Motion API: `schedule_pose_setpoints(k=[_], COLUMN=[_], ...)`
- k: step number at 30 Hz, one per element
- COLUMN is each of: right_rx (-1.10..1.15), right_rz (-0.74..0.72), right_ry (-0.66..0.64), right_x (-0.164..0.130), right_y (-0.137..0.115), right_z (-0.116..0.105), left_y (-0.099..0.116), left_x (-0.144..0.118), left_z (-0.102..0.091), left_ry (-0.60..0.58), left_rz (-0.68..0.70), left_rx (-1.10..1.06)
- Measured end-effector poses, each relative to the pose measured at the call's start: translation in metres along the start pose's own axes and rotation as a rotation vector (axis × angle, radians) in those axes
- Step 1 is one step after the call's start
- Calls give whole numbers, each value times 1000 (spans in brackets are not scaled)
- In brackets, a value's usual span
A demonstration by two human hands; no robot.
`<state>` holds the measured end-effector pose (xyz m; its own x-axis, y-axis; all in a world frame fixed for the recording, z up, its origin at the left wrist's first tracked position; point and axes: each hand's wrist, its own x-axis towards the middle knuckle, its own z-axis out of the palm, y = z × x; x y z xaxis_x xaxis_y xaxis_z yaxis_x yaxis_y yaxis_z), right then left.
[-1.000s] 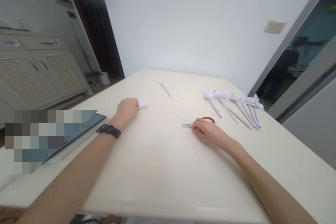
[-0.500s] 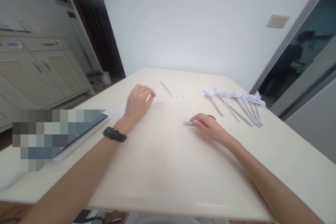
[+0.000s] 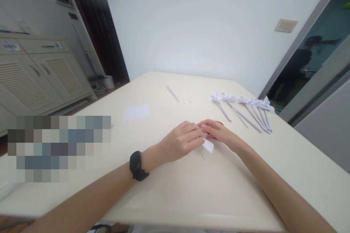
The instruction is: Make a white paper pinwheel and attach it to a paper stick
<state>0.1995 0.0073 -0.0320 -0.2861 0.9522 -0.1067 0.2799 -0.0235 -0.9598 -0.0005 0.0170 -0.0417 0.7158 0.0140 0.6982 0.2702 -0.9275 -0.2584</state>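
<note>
My left hand [image 3: 183, 139], with a black watch [image 3: 136, 165] on its wrist, is closed in front of my right hand, and their fingertips meet. From beneath its fingers juts a small piece of white paper [image 3: 208, 145], which it appears to grip. My right hand [image 3: 218, 131] is curled over the scissors, whose red handle [image 3: 219, 122] shows just behind the knuckles; the blades are mostly hidden by my fingers. Near my hands a thin sliver [image 3: 202, 157] lies on the table. Further left rests a white paper sheet [image 3: 137, 112].
White paper flowers [image 3: 240, 98] with rolled paper stems [image 3: 254, 120] lie at the right. Two thin paper rolls [image 3: 172, 94] and tiny scraps [image 3: 189, 101] are toward the back of the table [image 3: 164, 196]. A blurred-out object [image 3: 60, 145] stands at the left. Beyond the doorway a person [image 3: 296, 62] is visible.
My left hand has come right and nearer to me, from the far left-middle to my right hand, bringing paper. The white sheet it covered is now exposed. My right hand has hardly moved.
</note>
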Motion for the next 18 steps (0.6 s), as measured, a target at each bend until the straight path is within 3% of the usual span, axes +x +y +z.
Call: schedule_pose_setpoints(k=[4, 8, 11, 14, 18], right_rx=[9, 123, 212, 245, 293], right_rz=[6, 38, 31, 6, 6], right_ry=[-18, -97, -51, 43, 87], right_x=[-2, -2, 0, 3, 6], right_y=[1, 4, 5, 7, 11], right_z=[-1, -6, -10, -14, -17], left_y=[-5, -5, -6, -11, -21], left_x=[-2, -2, -1, 1, 1], left_z=[-2, -4, -4, -6, -12], left_ry=[109, 18, -51, -107, -220], left_rz=[-19, -31, -59, -190, -469], left_rx=[6, 20, 32, 59, 175])
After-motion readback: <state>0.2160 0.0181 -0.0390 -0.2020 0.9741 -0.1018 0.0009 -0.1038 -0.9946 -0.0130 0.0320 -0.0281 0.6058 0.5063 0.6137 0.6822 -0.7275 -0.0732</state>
